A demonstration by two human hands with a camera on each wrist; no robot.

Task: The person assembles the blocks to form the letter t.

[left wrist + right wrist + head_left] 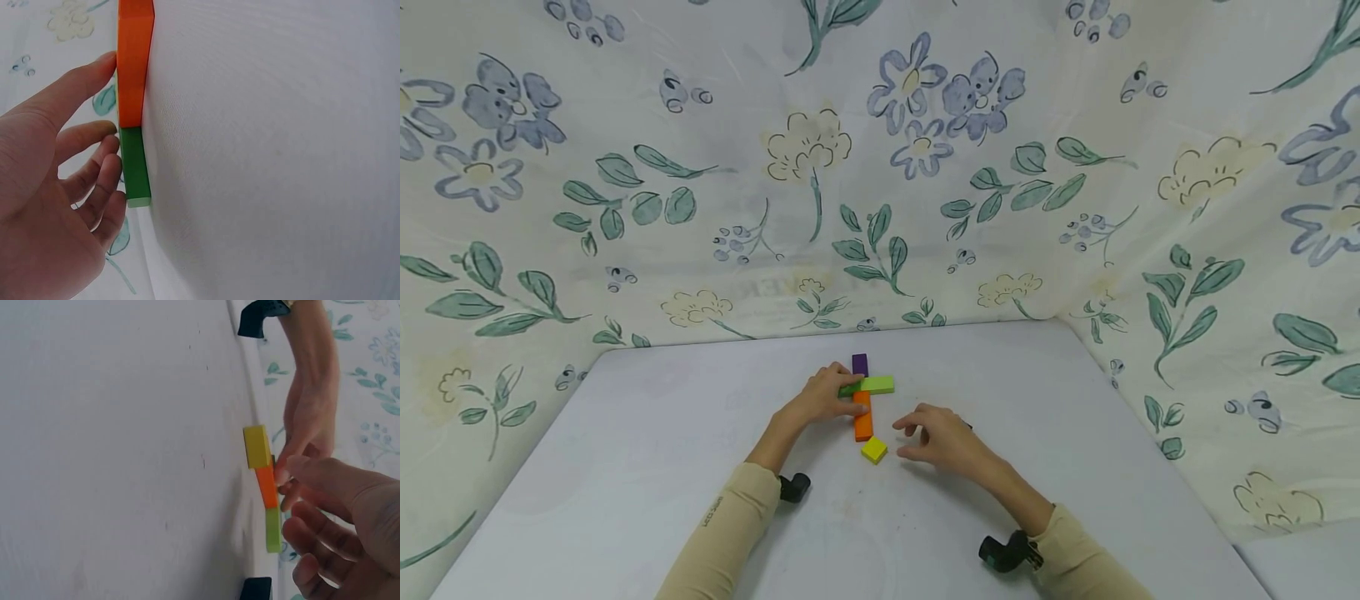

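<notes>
An orange block (862,425) lies lengthwise on the white table, with a dark green block (136,162) and a light green block (877,384) side by side across its far end. Beyond them sits a small purple block (860,364). My left hand (826,395) rests at the left of this group, its thumb at the orange block and its fingertips along the dark green one. A yellow block (874,450) stands by the orange block's near end. To the right of it, my right hand (946,437) hovers with fingers loosely bent and nothing between them.
A dark object (256,589) shows at the bottom of the right wrist view, mostly hidden behind my right hand in the head view. Floral cloth (820,208) hangs behind the white table (647,450) and along its sides. Black wrist cameras (1000,552) sit on both sleeves.
</notes>
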